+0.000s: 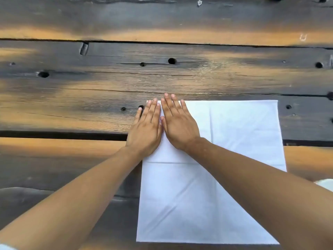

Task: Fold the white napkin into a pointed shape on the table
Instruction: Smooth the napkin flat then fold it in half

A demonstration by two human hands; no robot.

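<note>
Our left hand (146, 130) and right hand (177, 126) lie flat, fingers spread, gripping nothing, pressing the square white cloth napkin's (225, 150) far-left corner. We judge this smoothing; next comes lifting a corner.

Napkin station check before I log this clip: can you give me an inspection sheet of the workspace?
Surface: dark weathered wooden table of planks, with gaps, holes and orange worn patches.
Job's things: white napkin spread flat, crease lines visible, not yet pointed; its near edge lies close to the table's front.
Clutter: small pale scrap at the far edge; a pale object partly cut off at right, unidentifiable.
Hands: left hand and right hand flat, palms down, side by side on the napkin's far left corner, fingers extended, gripping nothing.
Cables: nothing seen.
Surroundings: nothing seen beyond the table.
</note>
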